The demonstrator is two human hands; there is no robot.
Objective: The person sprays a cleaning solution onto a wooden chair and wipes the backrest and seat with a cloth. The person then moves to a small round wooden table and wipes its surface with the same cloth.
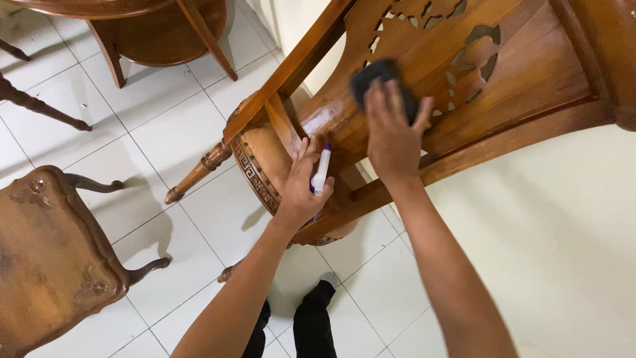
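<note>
Two bare hands are working on one carved wooden chair (530, 73) in the head view, a chair lying tipped against a pale wall (570, 252), its glossy honey-brown back panel facing up and showing pierced leaf-shaped cut-outs. The right hand (392, 136) is pressing flat, fingers spread, on a dark, soft-looking cloth pad (379, 76) that is lying on the polished panel just beside the cut-outs (the pad is blurred, so its weave is not readable). The left hand (301, 189) is closing around a slim white spray bottle with a purple tip (321, 171), holding it upright against the chair's round seat frame (255, 174), whose edge is carrying a carved key-pattern band. One turned chair leg (197, 174) is sticking out over the white, square floor tiles (159, 132). Lower left, one more wooden seat (46, 252) with curled legs is standing, matte and dusty-looking, and at the top left one round wooden table (146, 26) is showing. Two dark trouser legs (311, 325) are showing below the arms.
</note>
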